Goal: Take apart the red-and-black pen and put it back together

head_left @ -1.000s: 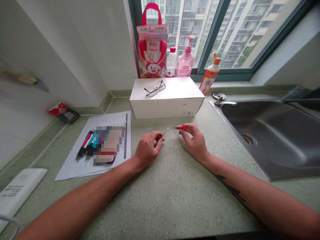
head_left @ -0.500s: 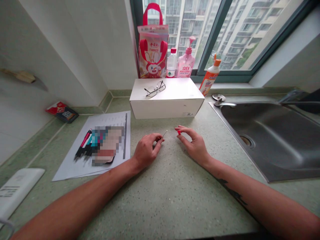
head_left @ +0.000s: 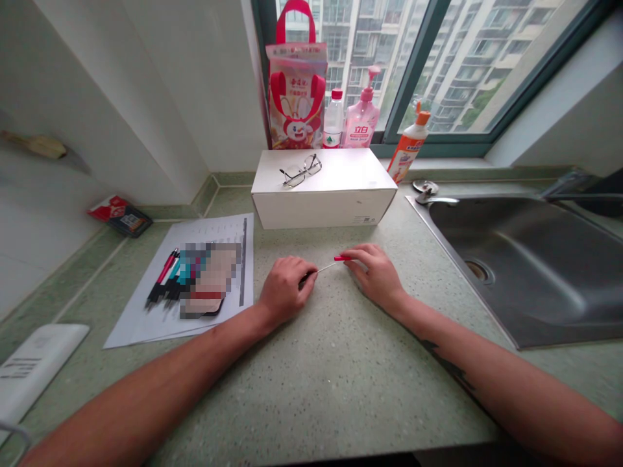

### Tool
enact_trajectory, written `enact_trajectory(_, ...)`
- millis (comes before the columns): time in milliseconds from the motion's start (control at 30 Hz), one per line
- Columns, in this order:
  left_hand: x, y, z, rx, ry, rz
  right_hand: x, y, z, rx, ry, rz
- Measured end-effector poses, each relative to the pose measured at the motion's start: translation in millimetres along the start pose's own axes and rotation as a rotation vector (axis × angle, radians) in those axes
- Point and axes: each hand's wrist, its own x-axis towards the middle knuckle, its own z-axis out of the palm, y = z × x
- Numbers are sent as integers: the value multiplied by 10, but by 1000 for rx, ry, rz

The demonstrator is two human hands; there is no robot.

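Observation:
Fingers and thumb of my left hand (head_left: 287,285) are pinched on a thin, pale rod (head_left: 327,267). Something dark at its near end lies mostly hidden in the grip. The rod points up and right, its far end meeting a small red, tube-like piece (head_left: 342,258). My right hand (head_left: 377,275) pinches that red piece between thumb and forefinger; whether the rod is inside it or only touching, I cannot tell. Both hands are low over the speckled green countertop (head_left: 311,370). Behind them, a pair of glasses (head_left: 302,172) rests on a white box (head_left: 324,209).
On the left, paper sheets (head_left: 131,327) carry several pens (head_left: 163,279) and a blurred-out item (head_left: 211,279). A steel sink (head_left: 535,259) is at right. Bottles, including a pink pump bottle (head_left: 361,123), and a gift bag (head_left: 296,104) stand behind the box.
The rod and red piece, apart before, now meet end to end. My right hand's red piece has turned to point left, and more of the rod shows. The view has shifted slightly.

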Motion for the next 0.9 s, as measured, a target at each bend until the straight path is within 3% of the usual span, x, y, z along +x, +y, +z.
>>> enact_trajectory(200, -5, 27, 8, 91, -133, 119, 8, -30, -20, -278, -98, -200)
enact_trajectory(500, -6, 27, 15, 120, -150, 130, 29, -98, -82, -378, -126, -323)
enact_trajectory(667, -9, 18, 17, 111, -160, 132, 22, -84, -96, -343, -147, -282)
enact_trajectory(900, -9, 23, 3, 99, -157, 131, 14, -44, -120, -225, -56, -174)
